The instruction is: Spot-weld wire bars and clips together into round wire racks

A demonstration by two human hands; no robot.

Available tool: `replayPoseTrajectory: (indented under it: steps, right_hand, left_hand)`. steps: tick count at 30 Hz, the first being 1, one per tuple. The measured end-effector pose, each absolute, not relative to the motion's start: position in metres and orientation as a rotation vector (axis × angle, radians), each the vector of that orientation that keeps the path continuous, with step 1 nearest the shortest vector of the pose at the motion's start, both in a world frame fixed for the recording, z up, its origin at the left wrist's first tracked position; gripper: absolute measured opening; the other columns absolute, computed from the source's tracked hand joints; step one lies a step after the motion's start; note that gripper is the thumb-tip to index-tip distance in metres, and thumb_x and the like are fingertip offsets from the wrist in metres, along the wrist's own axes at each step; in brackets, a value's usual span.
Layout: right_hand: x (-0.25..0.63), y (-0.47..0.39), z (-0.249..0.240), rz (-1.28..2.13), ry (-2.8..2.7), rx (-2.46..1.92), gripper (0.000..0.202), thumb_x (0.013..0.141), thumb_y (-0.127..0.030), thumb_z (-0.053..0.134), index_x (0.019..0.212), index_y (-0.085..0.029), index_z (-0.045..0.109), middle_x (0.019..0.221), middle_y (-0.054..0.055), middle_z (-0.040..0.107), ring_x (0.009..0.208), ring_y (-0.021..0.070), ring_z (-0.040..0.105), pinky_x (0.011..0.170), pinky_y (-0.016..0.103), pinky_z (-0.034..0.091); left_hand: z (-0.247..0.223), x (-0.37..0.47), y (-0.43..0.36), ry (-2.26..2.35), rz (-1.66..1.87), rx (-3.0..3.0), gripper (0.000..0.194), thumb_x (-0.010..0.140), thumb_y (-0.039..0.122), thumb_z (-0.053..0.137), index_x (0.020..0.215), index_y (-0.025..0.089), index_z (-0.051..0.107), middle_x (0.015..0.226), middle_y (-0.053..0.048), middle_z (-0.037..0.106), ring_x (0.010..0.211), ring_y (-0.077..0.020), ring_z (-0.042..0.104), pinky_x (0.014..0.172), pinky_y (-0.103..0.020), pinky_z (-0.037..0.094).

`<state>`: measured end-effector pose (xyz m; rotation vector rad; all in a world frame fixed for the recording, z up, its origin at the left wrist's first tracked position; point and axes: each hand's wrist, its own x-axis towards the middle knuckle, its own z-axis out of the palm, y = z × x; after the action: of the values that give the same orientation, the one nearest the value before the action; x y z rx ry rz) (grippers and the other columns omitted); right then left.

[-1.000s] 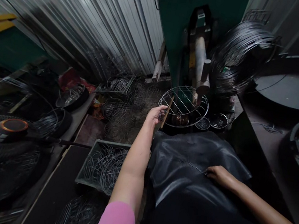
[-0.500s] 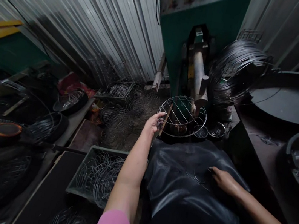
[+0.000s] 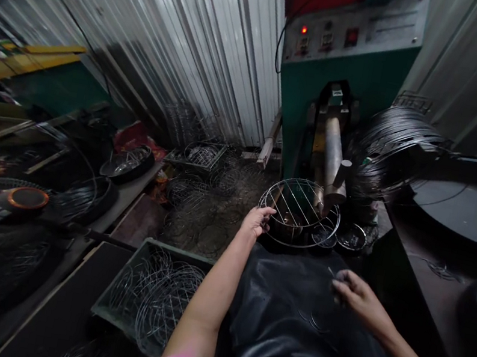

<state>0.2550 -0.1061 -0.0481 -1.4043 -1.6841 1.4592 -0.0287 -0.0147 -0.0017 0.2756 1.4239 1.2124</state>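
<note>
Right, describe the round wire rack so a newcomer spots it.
Find the green machine with a glowing red light. Follow its metal bar down to the round wire rack at the tip. Unlike the piled wirework in the bin, this one has its rim in the left hand.

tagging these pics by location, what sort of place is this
Most likely a wire-working workshop: there's a green machine, perhaps a spot welder, a coil of wire beside it, and a round wire rack held at its edge by the left hand.
</note>
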Motion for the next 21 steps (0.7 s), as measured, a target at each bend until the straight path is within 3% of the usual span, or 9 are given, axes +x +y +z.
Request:
replayPoseTrajectory:
  steps: [4, 7, 16, 21]
  right_hand:
    - [0.215, -0.077, -0.001, 1.437, -1.380, -1.198, 0.040, 0.076, -0.053, 0.055, 0.095, -0.019, 0.051, 0.085, 0.007, 0.064, 0.070, 0.0175, 0.063, 0.058, 0.027, 0.049]
    - [0.193, -0.060, 0.004, 1.399, -1.358, -1.178, 0.045, 0.070, -0.056, 0.060, 0.091, -0.017, 0.055, 0.081, 0.008, 0.065, 0.068, 0.0189, 0.064, 0.053, 0.028, 0.050]
    - [0.194, -0.055, 0.005, 1.188, -1.399, -1.230, 0.038, 0.074, -0.053, 0.057, 0.089, -0.018, 0.059, 0.064, 0.003, 0.062, 0.055, 0.0159, 0.060, 0.046, 0.025, 0.046]
    - [0.200, -0.057, -0.001, 1.175, -1.224, -1.161, 0.033, 0.078, -0.049, 0.057, 0.091, -0.019, 0.055, 0.082, 0.006, 0.066, 0.062, 0.0151, 0.061, 0.050, 0.025, 0.049]
  left_hand:
    - [-0.003, -0.024, -0.014, 1.453, 1.339, 0.324, 0.025, 0.047, 0.014, 0.066, 0.064, 0.017, 0.048, 0.050, 0.007, 0.039, 0.042, -0.0041, 0.034, 0.039, -0.017, 0.019]
    - [0.000, -0.020, -0.015, 1.445, 1.414, 0.359, 0.027, 0.045, 0.013, 0.064, 0.068, 0.017, 0.049, 0.053, 0.007, 0.043, 0.044, -0.0043, 0.036, 0.039, -0.016, 0.020]
    - [0.003, -0.014, -0.008, 1.434, 1.481, 0.387, 0.032, 0.043, 0.017, 0.065, 0.072, 0.017, 0.052, 0.058, 0.006, 0.044, 0.047, -0.0039, 0.036, 0.039, -0.016, 0.021]
    - [-0.002, -0.011, -0.006, 1.423, 1.467, 0.346, 0.031, 0.043, 0.018, 0.066, 0.070, 0.017, 0.051, 0.056, 0.007, 0.040, 0.045, -0.0028, 0.033, 0.039, -0.016, 0.021]
